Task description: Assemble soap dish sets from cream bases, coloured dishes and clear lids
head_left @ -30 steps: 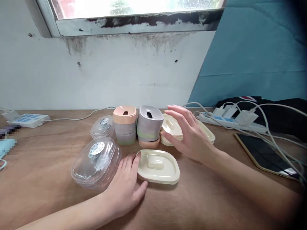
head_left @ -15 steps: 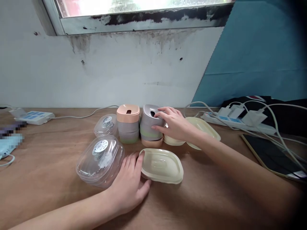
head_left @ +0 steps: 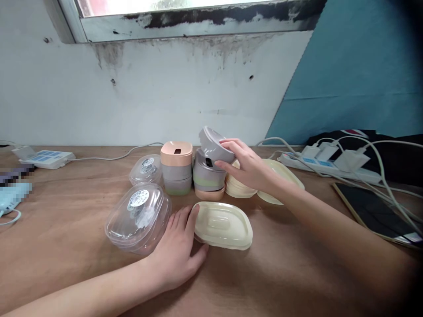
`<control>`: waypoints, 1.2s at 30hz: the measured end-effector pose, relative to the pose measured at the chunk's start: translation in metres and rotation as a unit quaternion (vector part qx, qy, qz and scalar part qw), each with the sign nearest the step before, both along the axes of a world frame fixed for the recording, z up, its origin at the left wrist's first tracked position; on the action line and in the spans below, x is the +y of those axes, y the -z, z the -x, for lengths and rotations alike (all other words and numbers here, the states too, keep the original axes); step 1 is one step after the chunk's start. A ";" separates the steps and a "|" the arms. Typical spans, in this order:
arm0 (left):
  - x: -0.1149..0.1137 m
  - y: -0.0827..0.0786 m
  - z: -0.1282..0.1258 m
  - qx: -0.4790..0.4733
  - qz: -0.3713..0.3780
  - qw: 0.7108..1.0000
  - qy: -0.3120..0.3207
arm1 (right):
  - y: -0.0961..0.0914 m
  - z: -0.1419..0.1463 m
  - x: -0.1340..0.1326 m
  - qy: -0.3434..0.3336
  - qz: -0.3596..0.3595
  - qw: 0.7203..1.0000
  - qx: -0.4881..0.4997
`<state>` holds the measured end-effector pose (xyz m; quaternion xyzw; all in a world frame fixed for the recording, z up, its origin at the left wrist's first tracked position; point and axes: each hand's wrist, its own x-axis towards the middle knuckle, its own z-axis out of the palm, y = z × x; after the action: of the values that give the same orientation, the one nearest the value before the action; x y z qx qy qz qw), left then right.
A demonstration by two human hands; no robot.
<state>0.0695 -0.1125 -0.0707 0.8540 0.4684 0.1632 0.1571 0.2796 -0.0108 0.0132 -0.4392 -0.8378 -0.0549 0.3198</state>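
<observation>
My right hand pinches a grey plastic cup-like cover, tilted above the right stack. That stack has another grey cover with a dark slot on top, a green-tinted band below and a peach piece at the bottom. Beside it stands a second stack, topped by a peach cover with a slot. My left hand lies flat on the table, fingers extended, between a large clear plastic container and a shallow cream lid; its index finger and thumb are at the lid's left edge.
A smaller clear container sits behind the large one. More cream lids are piled behind my right wrist, with another cream lid further right. Power strips with cables lie at both sides, and a phone lies right.
My right hand has lifted the top grey cover up off the right stack and tilted it, exposing another slotted grey cover beneath. The left hand stays in place.
</observation>
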 end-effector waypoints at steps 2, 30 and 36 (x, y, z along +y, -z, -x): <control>0.000 -0.001 0.000 0.009 0.013 1.000 -0.005 | 0.005 -0.006 -0.014 -0.041 -0.059 0.996 0.050; 0.001 0.002 0.004 -0.015 0.013 1.000 0.005 | 0.079 -0.054 -0.093 -0.208 0.135 0.962 -0.112; 0.001 0.002 0.002 -0.015 -0.001 1.000 0.009 | 0.080 -0.053 -0.090 -0.194 0.160 0.966 -0.059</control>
<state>0.0670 -0.1114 -0.0726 0.8559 0.4579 0.1746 0.1648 0.3325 -0.1006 -0.0666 -0.3098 -0.9222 0.1170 0.2000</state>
